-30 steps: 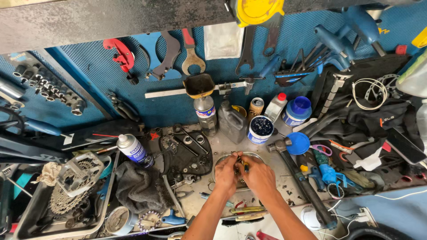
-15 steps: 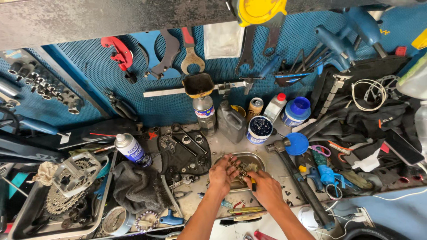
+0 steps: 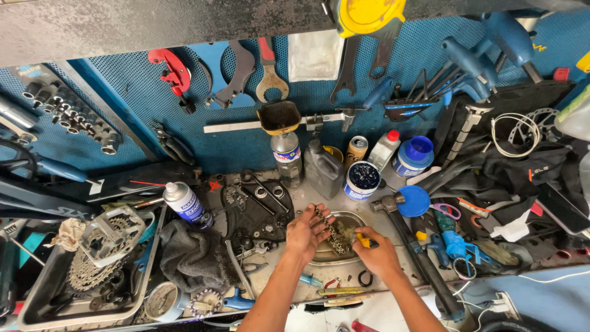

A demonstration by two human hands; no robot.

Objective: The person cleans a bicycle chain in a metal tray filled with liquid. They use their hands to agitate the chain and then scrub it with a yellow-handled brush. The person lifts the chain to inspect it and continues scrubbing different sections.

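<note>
Blue pegboard [image 3: 203, 141] behind, hung with wrenches, cutters and hex keys; cluttered bench [image 3: 289, 276] below.

Head view, the only one: my left hand [image 3: 305, 232] is palm up with fingers spread, a greasy chain [image 3: 330, 232] draped across them over a shallow metal pan [image 3: 329, 255]. Chain runs from the fingertips down into the pan. My right hand [image 3: 376, 253] sits at the pan's right edge, fingers pinched on a small yellow tool [image 3: 364, 241], likely a brush; its tip is hidden.

Nearby: spray can [image 3: 183, 203] to the left, dark rag [image 3: 193, 258], open tub [image 3: 361, 180] with its blue lid [image 3: 413, 201] beside the hammer [image 3: 410, 246], bottles [image 3: 287, 157] at the back, a tray of cassette cogs [image 3: 92, 264] far left.

To do it well, I'd judge: hold the chain low over the pan so drips land inside, feed it link by link, work the tool along the rollers, support the slack.
</note>
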